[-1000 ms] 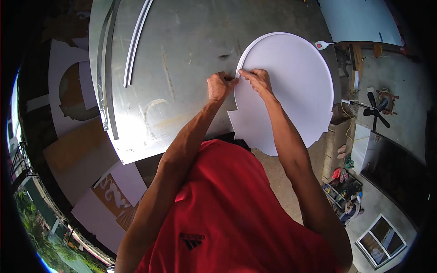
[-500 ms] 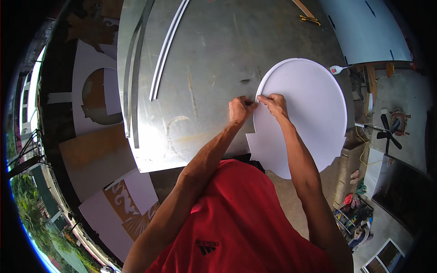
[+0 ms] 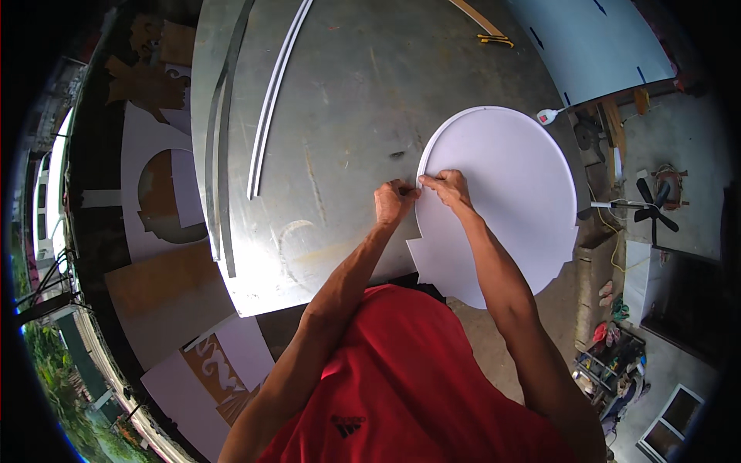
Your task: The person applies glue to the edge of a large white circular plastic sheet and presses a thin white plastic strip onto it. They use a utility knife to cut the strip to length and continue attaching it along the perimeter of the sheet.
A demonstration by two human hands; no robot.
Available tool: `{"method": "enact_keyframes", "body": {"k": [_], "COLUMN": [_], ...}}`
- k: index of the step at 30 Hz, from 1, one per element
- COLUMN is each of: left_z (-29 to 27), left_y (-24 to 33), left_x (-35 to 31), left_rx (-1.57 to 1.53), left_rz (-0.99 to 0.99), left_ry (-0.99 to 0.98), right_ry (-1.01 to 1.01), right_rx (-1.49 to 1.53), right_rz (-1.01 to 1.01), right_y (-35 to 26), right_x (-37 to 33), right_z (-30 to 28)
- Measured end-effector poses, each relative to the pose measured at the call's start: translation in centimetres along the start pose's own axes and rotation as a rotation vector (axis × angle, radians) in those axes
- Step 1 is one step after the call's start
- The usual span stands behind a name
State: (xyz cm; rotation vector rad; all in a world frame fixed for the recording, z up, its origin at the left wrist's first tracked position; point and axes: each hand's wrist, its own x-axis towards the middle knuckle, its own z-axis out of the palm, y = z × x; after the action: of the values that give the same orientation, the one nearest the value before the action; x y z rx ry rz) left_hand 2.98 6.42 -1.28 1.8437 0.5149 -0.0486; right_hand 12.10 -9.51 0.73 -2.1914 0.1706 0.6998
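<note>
A round white panel (image 3: 509,201) with a stepped lower end lies on the metal table, and its lower part overhangs the near edge. A thin raised white edging strip (image 3: 444,133) follows its curved rim. My left hand (image 3: 395,202) is closed at the panel's left rim, thumb and fingers pinching the strip from outside. Just across from it, my right hand (image 3: 451,188) reaches over the panel and pinches the same stretch of rim from inside. Both sets of fingertips nearly meet, and the strip between them is mostly hidden.
Two narrow white strips (image 3: 278,92) and dark flat bars (image 3: 224,154) lie on the grey metal table (image 3: 340,116). A yellow cutter (image 3: 495,41) sits at the far side. Beyond the panel are a white bottle (image 3: 546,116) and a light-blue sheet (image 3: 590,46). A black-bladed fan (image 3: 656,204) stands right.
The whole view has shifted slightly, with the table and panel appearing a little lower and further left. Both hands keep their pinch at about the same spot on the left rim.
</note>
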Motion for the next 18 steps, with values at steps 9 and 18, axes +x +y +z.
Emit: {"method": "enact_keyframes", "body": {"k": [9, 18], "left_z": [-0.7, -1.0], "left_y": [-0.5, -0.3], "left_x": [0.3, 0.2], "left_rx": [-0.024, 0.004], "left_rz": [-0.028, -0.006], "left_ry": [-0.074, -0.072], "right_ry": [0.011, 0.018], "right_rx": [-0.134, -0.151], "right_rz": [-0.035, -0.042], "right_y": [-0.5, -0.3], "right_x": [-0.1, 0.0], "right_z": [0.0, 0.3]}}
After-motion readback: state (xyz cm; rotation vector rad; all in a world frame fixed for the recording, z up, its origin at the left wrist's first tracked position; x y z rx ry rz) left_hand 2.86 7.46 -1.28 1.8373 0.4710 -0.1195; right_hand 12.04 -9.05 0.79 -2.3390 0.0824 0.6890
